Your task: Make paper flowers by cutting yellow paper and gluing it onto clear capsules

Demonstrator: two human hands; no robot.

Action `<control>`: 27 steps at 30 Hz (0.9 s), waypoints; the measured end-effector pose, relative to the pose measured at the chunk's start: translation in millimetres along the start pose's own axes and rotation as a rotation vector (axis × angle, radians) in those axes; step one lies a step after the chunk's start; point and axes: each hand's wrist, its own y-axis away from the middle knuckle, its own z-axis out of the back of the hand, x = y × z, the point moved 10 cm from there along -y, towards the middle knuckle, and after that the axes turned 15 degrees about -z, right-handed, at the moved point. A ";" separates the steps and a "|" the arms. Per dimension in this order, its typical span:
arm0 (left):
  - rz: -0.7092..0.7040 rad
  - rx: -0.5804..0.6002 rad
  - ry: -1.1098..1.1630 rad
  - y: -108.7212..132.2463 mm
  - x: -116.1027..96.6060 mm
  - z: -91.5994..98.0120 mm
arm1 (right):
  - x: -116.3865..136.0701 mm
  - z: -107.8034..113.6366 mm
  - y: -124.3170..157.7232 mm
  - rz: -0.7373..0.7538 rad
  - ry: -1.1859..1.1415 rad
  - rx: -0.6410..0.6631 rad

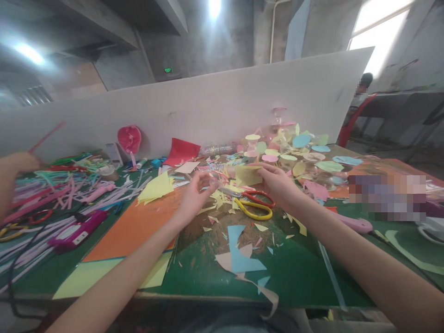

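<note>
Right hand has its fingers pinched on a yellow paper piece, held just above the middle of the bench. Left hand is curled right beside the paper's left edge, can't tell if it's actually gripping anything. Scissors lie on the bench right under the paper.

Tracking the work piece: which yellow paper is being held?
The small yellow piece pinched in the right hand, above the scissors. The yellow stack and the big yellow sheet under the orange sheet lie untouched.
</note>
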 end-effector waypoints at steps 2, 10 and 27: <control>0.009 0.013 -0.029 0.9 -2.3 -0.8 | 0.6 4.5 0.3 0.025 0.084 -0.067; -0.033 0.097 -0.118 6.4 -17.5 -12.0 | 5.0 -1.5 11.0 0.064 0.354 -0.203; -0.040 0.104 -0.137 9.4 -31.0 -19.9 | 3.7 -43.0 26.0 0.118 0.485 -0.020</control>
